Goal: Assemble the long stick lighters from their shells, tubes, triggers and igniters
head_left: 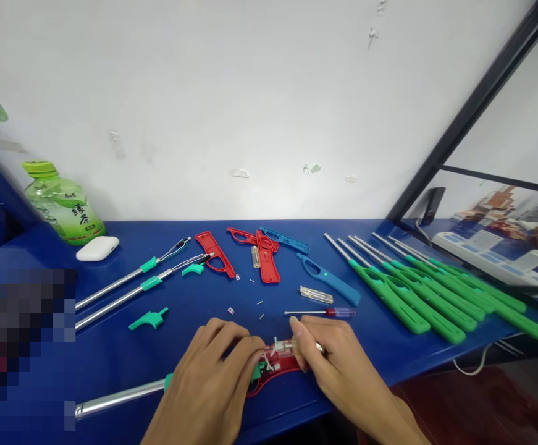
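Near the table's front edge lies a half-assembled stick lighter with a red casing half (287, 366), a green trigger (258, 371), white wires and a metal tube (120, 398). My left hand (208, 377) is closed over it, fingertips at the wires; the palm hides part of the tube. My right hand (331, 355) pinches a clear fuel tank (285, 347) at the casing's right part. A small shiny tip shows between its fingers, too little to name. Just beyond lies a screwdriver (327, 313) with a purple handle, and another clear fuel tank (315, 295).
Several green stick lighters (403, 296) lie at right. Red casing halves (269, 262) and a blue casing half (331, 278) lie at the back. On the left are metal tubes (125, 306), a loose green trigger (151, 318), a white case (97, 248) and a tea bottle (65, 207).
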Motion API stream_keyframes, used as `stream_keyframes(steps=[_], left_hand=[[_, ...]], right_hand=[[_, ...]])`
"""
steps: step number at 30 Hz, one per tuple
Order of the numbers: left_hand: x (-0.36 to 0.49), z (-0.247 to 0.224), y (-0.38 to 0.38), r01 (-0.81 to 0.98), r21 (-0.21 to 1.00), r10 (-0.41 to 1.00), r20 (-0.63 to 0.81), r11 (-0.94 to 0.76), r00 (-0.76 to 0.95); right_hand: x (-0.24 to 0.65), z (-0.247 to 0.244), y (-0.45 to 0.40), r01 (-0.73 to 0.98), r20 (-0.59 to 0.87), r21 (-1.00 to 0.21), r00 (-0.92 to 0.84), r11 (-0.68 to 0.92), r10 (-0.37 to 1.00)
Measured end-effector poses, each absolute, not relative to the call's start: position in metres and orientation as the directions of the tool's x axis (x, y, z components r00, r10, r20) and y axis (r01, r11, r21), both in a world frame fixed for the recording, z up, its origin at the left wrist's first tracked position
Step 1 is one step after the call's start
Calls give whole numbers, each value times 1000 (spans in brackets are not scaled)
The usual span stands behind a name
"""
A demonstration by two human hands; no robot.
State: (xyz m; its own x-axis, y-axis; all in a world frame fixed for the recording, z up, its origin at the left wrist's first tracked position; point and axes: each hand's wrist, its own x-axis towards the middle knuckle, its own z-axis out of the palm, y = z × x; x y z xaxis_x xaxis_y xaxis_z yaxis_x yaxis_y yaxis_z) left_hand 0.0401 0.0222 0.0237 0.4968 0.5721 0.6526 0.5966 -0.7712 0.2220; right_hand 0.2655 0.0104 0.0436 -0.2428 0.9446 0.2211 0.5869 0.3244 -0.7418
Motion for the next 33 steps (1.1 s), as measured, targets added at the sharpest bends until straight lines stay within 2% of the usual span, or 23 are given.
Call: stream_keyframes(steps=[16, 25, 33], left_hand=[[35, 20, 13, 633, 198, 615, 567, -748, 548], [36, 21, 12, 623, 164, 580, 596, -765, 556], [30, 15, 10, 644, 147, 614, 513, -751, 599]], right_hand=[[266, 47, 12, 587, 190, -740, -287, 329, 939], [266, 46, 12, 614, 174, -721, -287, 321, 942], [266, 46, 10, 615, 174, -714, -305, 333, 936]])
